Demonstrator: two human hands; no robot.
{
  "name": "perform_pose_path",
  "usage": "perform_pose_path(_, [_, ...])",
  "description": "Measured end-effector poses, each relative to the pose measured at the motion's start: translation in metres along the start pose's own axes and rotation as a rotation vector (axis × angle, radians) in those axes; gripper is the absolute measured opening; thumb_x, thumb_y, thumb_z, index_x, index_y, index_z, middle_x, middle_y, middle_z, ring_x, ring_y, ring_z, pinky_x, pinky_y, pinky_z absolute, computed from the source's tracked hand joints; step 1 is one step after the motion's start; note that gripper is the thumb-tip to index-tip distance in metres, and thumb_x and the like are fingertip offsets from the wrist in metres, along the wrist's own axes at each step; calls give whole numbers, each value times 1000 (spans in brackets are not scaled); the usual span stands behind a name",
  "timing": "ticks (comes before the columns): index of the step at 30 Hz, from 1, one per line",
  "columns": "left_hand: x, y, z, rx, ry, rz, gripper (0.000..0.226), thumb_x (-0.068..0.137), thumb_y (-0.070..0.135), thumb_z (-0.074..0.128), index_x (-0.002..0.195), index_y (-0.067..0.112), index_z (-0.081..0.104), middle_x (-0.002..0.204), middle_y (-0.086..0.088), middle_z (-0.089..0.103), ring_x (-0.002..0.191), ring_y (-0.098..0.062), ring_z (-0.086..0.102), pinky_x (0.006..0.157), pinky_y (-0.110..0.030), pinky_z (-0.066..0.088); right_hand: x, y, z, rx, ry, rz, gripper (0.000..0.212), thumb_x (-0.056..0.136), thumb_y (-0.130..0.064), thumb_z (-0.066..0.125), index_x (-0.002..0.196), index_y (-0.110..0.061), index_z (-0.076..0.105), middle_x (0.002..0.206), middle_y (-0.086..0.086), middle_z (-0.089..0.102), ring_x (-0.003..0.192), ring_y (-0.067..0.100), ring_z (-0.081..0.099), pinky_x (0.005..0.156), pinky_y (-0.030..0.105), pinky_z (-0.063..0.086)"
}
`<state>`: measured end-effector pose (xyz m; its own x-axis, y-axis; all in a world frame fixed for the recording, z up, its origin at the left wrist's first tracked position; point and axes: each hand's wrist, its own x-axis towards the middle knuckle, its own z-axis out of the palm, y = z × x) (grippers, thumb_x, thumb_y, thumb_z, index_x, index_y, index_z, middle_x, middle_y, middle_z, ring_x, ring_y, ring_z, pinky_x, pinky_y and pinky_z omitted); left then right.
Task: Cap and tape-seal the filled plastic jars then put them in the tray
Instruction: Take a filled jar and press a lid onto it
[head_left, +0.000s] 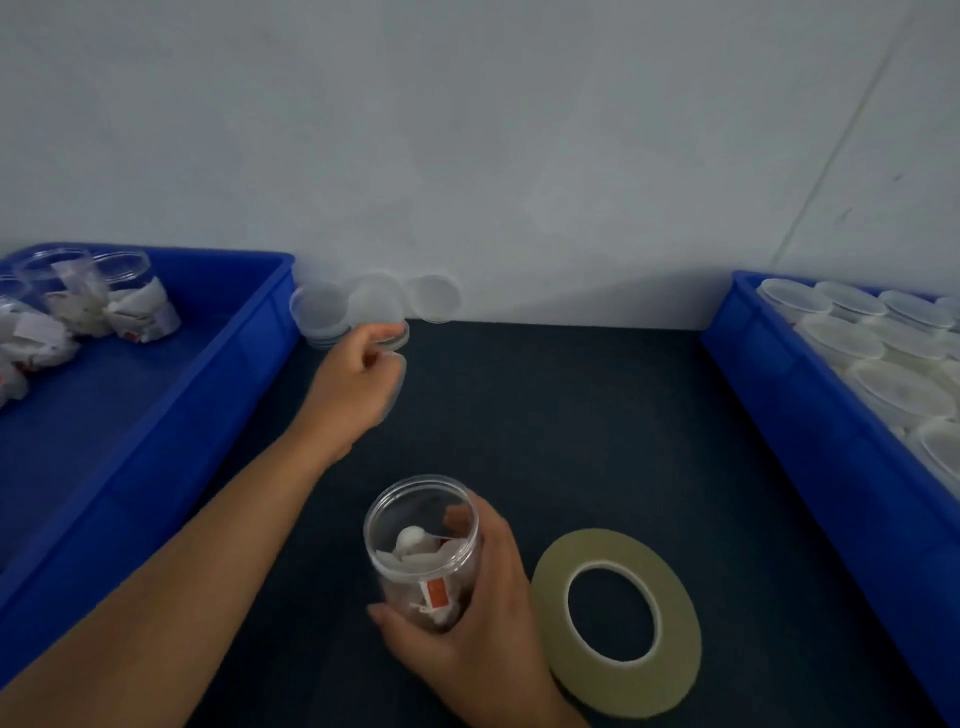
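My right hand (467, 608) grips an uncapped clear plastic jar (423, 545) filled with white packets, upright on the dark table near the front. My left hand (353, 384) reaches to the back of the table and pinches a clear lid (397, 364) at a stack of clear lids (322, 312) leaning against the wall. A flat roll of yellowish tape (618, 621) lies on the table just right of the jar. The blue tray (831, 415) on the right holds several capped jars (883, 374).
A blue tray (208, 395) on the left holds several uncapped filled jars (98, 296) in its far corner. One more clear lid (434, 299) leans on the white wall. The dark table surface (571, 415) lies between the two trays.
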<state>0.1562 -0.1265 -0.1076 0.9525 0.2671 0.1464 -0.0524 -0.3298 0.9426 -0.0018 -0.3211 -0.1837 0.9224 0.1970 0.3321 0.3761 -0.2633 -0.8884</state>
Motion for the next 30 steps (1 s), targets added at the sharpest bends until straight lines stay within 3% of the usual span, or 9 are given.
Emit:
perform_pose_path(3, [-49, 29, -34, -693, -100, -216, 31, 100, 2, 62, 106, 22, 85, 90, 0, 71, 89, -10, 74, 91, -45, 64, -2, 0, -1, -10, -3, -2, 101, 70, -50, 96, 152, -46, 36, 149, -17, 51, 136, 10, 59, 104, 33, 56])
perform_pose_path(6, [-98, 45, -45, -900, -123, -271, 26, 98, 3, 65, 103, 17, 86, 93, -6, 78, 91, -14, 78, 82, -35, 65, -6, -2, -1, -18, -7, -1, 101, 71, -49, 96, 154, -39, 39, 148, -19, 51, 137, 10, 57, 106, 36, 55])
perform_pose_path(8, [-126, 49, -39, -722, -59, -204, 26, 103, 7, 64, 105, 24, 83, 103, -1, 81, 95, -10, 79, 76, -23, 63, -8, -4, 0, -10, -10, -13, 101, 71, -48, 96, 154, -39, 39, 148, -20, 51, 137, 9, 56, 107, 35, 54])
perform_pose_path(11, [-153, 40, -27, -51, 12, -31, 35, 108, 16, 58, 101, 44, 78, 108, 16, 78, 100, 1, 75, 79, -21, 59, -10, -7, -1, -4, -17, -39, 100, 71, -45, 97, 151, -46, 38, 145, -22, 53, 135, 8, 58, 105, 30, 54])
perform_pose_path(13, [-163, 38, -26, 248, 12, 108, 34, 109, 20, 53, 103, 46, 75, 107, 29, 74, 104, 10, 68, 79, -11, 52, -12, -8, -1, -20, -16, -56, 100, 71, -45, 97, 151, -48, 37, 144, -24, 52, 134, 6, 58, 104, 26, 54])
perform_pose_path(18, [-172, 51, -30, 527, -3, 268, 32, 110, 24, 50, 128, 42, 69, 119, 31, 68, 109, 15, 60, 84, -3, 43, -13, -8, 0, -6, -20, -58, 99, 71, -47, 96, 152, -45, 38, 144, -24, 54, 133, 6, 59, 102, 33, 57])
perform_pose_path(22, [-174, 65, -33, 665, -266, 211, 38, 111, 44, 42, 146, 41, 58, 143, 23, 58, 120, 10, 51, 91, -10, 40, -12, -8, -1, 12, -13, -72, 96, 74, -48, 95, 153, -42, 40, 144, -21, 55, 132, 9, 60, 101, 32, 57])
perform_pose_path(26, [-182, 69, -29, 859, -476, 63, 96, 83, 93, 35, 163, 40, 23, 159, 19, 28, 132, -6, 47, 90, -28, 44, -9, -12, -1, 68, -35, -63, 86, 81, -43, 93, 152, -35, 45, 141, -11, 60, 128, 17, 65, 96, 37, 60])
perform_pose_path(30, [-186, 65, -22, 938, -474, 182, 81, 93, 77, 52, 157, 38, 21, 153, 12, 30, 129, -10, 45, 91, -28, 44, -11, -12, -5, 73, -58, -51, 87, 79, -27, 92, 146, -49, 40, 133, -15, 65, 118, 13, 70, 88, 34, 63])
